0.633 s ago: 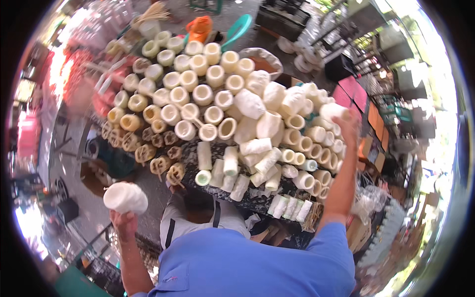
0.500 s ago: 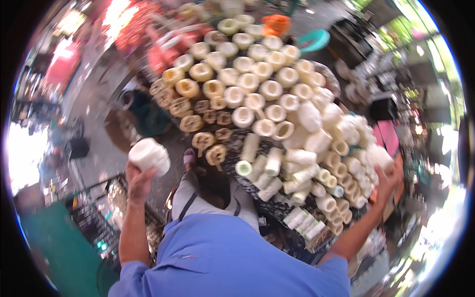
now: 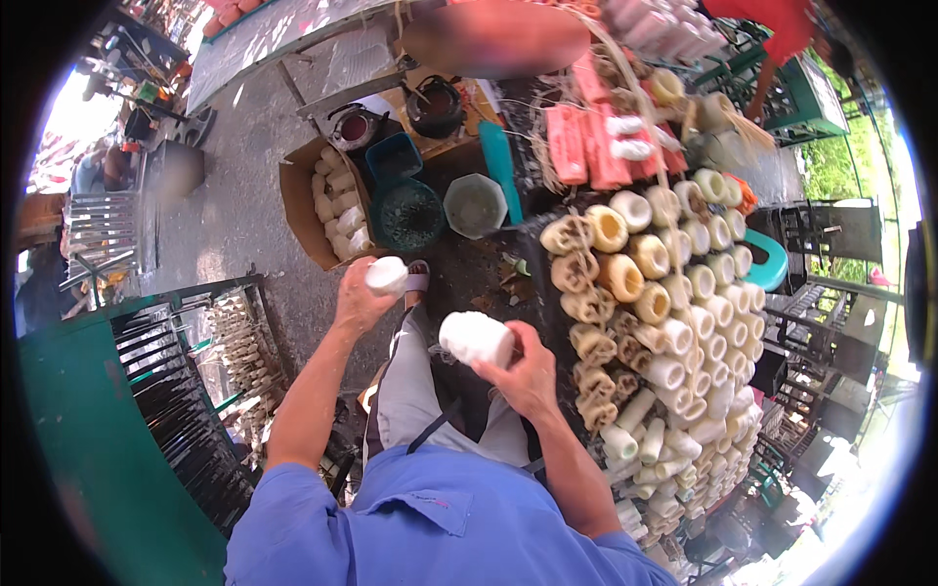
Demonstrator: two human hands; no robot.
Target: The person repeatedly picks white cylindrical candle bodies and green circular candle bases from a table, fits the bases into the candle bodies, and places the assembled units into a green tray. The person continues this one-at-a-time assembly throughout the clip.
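Holding a white, round-ended lump [image 3: 388,276], the left hand [image 3: 360,295] is curled around its near side. The right hand [image 3: 528,376] grips 1 fat, white, bumpy cylinder [image 3: 476,339] by its right end. The 2 pieces do not touch. The right hand is no longer out over the pile; it is in near the left hand, so both hands are full in front of the body.

Just past the left hand is the near corner of a brown cardboard box [image 3: 296,217] with white lumps [image 3: 344,200] inside; how high the hand is, I cannot tell. To the right, the black table [image 3: 535,256] has its edge, full of cream hollow cylinders [image 3: 718,311]. Grey floor [image 3: 230,220] lies between the box and a green panel [image 3: 88,439] on the left, leaving some room.
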